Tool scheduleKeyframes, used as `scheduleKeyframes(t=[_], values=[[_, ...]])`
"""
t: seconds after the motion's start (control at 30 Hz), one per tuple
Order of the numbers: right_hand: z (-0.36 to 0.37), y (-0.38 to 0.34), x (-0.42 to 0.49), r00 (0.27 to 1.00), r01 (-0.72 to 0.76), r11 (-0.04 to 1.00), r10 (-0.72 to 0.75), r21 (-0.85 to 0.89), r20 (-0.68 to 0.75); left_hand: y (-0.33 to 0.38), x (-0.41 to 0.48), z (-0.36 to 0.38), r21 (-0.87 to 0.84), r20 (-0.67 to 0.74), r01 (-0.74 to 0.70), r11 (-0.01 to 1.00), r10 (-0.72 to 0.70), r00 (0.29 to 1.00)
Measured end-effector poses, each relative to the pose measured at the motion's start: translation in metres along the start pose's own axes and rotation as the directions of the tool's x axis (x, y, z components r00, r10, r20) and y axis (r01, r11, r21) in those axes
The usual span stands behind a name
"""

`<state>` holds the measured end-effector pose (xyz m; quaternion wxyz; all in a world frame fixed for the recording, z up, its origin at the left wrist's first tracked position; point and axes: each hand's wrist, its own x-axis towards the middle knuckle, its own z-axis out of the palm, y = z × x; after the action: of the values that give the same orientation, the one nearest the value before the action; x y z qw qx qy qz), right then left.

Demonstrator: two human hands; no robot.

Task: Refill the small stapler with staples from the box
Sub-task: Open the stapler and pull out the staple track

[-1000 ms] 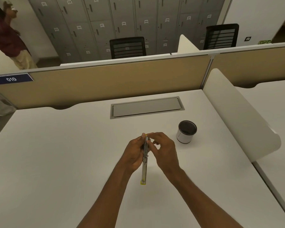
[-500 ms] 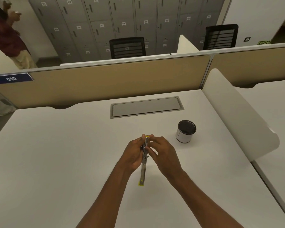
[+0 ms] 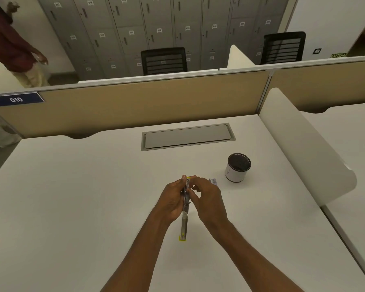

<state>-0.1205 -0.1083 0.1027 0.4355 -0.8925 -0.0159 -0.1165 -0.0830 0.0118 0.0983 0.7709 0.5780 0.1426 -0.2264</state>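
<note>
Head view looks down on a white desk [image 3: 72, 207]. Left hand [image 3: 171, 203] is closed around the small stapler [image 3: 184, 218], which is swung open and stretches toward 6 o'clock, its yellow tip just above the desk. Right hand [image 3: 209, 201] curls its fingers against the stapler's upper part; whether they pinch staples I cannot tell. A small box [image 3: 213, 181] peeks out at 1 o'clock of the right hand, with a cup [image 3: 238, 167] beyond it at 2 o'clock.

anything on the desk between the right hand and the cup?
Head view: a small box, probably the staples, lies just past the right hand, partly hidden by it. From there to the cup the white desk is bare.
</note>
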Motion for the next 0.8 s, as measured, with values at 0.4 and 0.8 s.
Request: scheduleKeyframes(t=[0.4, 0.8], values=[[0.001, 0.003, -0.001, 0.999, 0.022, 0.999, -0.021, -0.046, 0.037, -0.003, -0.01, 0.001, -0.086, 0.003, 0.038, 0.996, -0.038, 0.999], [-0.003, 0.012, 0.001, 0.994, -0.109, 0.971, 0.11, 0.211, 0.006, -0.009, -0.008, 0.0, -0.205, 0.037, 0.087, 0.975, -0.081, 0.996]])
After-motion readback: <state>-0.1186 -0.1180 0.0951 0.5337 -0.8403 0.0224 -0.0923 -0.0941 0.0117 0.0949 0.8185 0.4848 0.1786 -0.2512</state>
